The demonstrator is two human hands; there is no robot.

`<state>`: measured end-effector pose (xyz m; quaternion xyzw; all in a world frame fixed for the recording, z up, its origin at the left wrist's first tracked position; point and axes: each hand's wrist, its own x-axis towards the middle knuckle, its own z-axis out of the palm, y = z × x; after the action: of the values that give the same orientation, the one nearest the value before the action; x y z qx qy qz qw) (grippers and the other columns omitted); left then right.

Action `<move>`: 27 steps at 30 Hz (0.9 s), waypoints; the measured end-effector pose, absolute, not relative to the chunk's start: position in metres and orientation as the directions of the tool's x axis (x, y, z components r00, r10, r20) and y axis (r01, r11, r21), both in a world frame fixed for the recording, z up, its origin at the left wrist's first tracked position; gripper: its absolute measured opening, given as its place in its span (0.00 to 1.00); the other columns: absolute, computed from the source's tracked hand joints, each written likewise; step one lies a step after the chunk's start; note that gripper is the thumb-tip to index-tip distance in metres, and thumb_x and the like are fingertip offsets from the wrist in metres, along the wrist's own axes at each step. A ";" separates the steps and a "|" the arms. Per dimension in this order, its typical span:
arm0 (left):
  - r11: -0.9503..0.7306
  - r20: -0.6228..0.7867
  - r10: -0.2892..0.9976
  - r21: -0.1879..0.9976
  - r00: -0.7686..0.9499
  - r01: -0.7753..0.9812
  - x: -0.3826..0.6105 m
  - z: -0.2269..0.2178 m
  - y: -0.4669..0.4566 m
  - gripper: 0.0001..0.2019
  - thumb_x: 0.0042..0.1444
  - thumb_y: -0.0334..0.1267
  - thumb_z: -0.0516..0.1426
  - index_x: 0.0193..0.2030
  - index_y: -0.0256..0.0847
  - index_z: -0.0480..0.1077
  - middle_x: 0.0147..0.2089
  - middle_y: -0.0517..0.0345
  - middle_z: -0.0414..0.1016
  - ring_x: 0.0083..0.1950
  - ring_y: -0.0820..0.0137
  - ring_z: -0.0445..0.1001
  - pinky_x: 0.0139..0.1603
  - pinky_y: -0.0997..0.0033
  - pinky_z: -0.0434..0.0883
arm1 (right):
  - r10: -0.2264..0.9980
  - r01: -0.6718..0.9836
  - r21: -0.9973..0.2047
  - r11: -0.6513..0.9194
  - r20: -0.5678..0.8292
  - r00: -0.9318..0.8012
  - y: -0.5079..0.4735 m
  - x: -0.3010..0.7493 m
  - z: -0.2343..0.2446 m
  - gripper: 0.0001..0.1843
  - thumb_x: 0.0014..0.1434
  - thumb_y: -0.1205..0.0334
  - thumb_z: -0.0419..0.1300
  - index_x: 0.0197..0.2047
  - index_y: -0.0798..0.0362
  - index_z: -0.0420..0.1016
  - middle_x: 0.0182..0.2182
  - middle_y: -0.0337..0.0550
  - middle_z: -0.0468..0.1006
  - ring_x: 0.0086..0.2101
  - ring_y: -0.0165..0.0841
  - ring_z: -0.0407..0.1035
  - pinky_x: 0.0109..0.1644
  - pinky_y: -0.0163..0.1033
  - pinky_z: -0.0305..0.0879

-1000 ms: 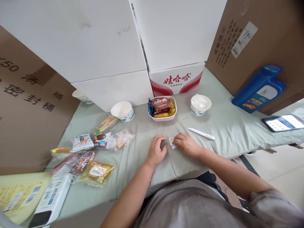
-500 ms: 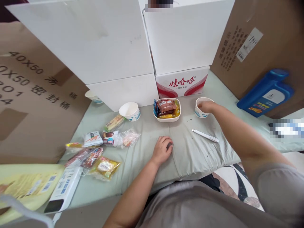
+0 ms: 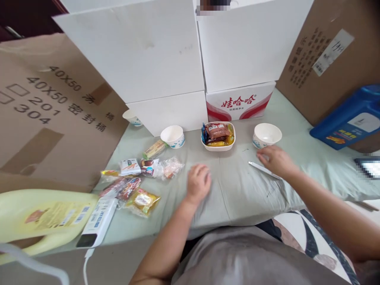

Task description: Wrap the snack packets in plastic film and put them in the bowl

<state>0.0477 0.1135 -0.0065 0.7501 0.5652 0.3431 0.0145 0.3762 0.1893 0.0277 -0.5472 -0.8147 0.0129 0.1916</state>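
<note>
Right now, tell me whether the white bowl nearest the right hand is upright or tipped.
Upright: the white bowl stands just beyond the right hand, its round opening facing up and its blue-printed side showing below.

Blue-patterned white bowl [image 3: 267,135], white slim tool [image 3: 260,168], pale grey-green cloth [image 3: 228,194].

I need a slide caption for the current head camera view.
Right hand by a paper bowl and a slim white tool, left hand near wrapped snacks.
</note>
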 end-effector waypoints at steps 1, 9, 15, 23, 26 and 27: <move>-0.315 0.508 0.858 0.409 0.073 0.857 0.031 -0.003 0.115 0.08 0.58 0.33 0.55 0.44 0.40 0.71 0.50 0.44 0.72 0.57 0.51 0.68 0.58 0.42 0.64 | 0.898 0.883 -0.235 0.405 0.282 -0.337 0.174 0.380 0.017 0.15 0.63 0.55 0.52 0.41 0.51 0.78 0.40 0.48 0.79 0.42 0.41 0.70 0.47 0.45 0.66; -0.060 0.433 0.902 0.146 -0.009 0.987 -0.039 -0.009 0.119 0.12 0.56 0.29 0.54 0.46 0.41 0.73 0.46 0.44 0.75 0.59 0.45 0.64 0.62 0.26 0.48 | 0.909 0.937 -0.215 0.276 0.376 -0.181 0.113 0.396 -0.036 0.16 0.66 0.59 0.49 0.50 0.53 0.74 0.47 0.50 0.76 0.47 0.44 0.66 0.50 0.50 0.64; -0.472 0.393 0.855 0.316 0.339 0.823 0.054 -0.013 0.085 0.15 0.56 0.29 0.54 0.49 0.44 0.71 0.51 0.50 0.72 0.55 0.59 0.69 0.60 0.48 0.67 | 0.879 0.864 -0.326 0.384 0.416 -0.234 0.113 0.367 -0.033 0.15 0.66 0.62 0.48 0.49 0.53 0.73 0.43 0.51 0.75 0.45 0.43 0.66 0.50 0.51 0.66; -0.309 0.471 0.879 0.445 0.074 0.840 0.062 -0.015 0.066 0.07 0.55 0.34 0.60 0.42 0.44 0.75 0.67 0.49 0.55 0.71 0.44 0.48 0.64 0.35 0.58 | 0.797 0.617 -0.505 0.603 0.418 -0.436 0.087 0.311 -0.003 0.16 0.67 0.66 0.48 0.54 0.49 0.70 0.43 0.48 0.75 0.43 0.39 0.69 0.46 0.46 0.70; -0.259 0.443 0.897 0.551 -0.015 0.793 0.057 -0.021 0.066 0.06 0.59 0.34 0.57 0.42 0.42 0.74 0.64 0.47 0.59 0.63 0.55 0.64 0.60 0.49 0.68 | 0.780 0.589 -0.512 0.625 0.417 -0.466 0.084 0.297 0.006 0.16 0.67 0.66 0.49 0.54 0.50 0.70 0.42 0.48 0.75 0.42 0.38 0.69 0.45 0.45 0.70; -0.268 0.457 0.889 0.572 -0.030 0.775 0.057 -0.022 0.065 0.06 0.60 0.33 0.56 0.41 0.41 0.74 0.59 0.47 0.64 0.58 0.60 0.69 0.57 0.55 0.71 | 0.780 0.589 -0.511 0.626 0.416 -0.468 0.084 0.293 0.008 0.15 0.67 0.66 0.49 0.54 0.50 0.70 0.42 0.48 0.76 0.42 0.38 0.69 0.45 0.45 0.70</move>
<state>0.0570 0.0650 -0.0220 0.6926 0.6005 0.3929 0.0725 0.2928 0.0839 0.0078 -0.4055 -0.8436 0.1497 0.3186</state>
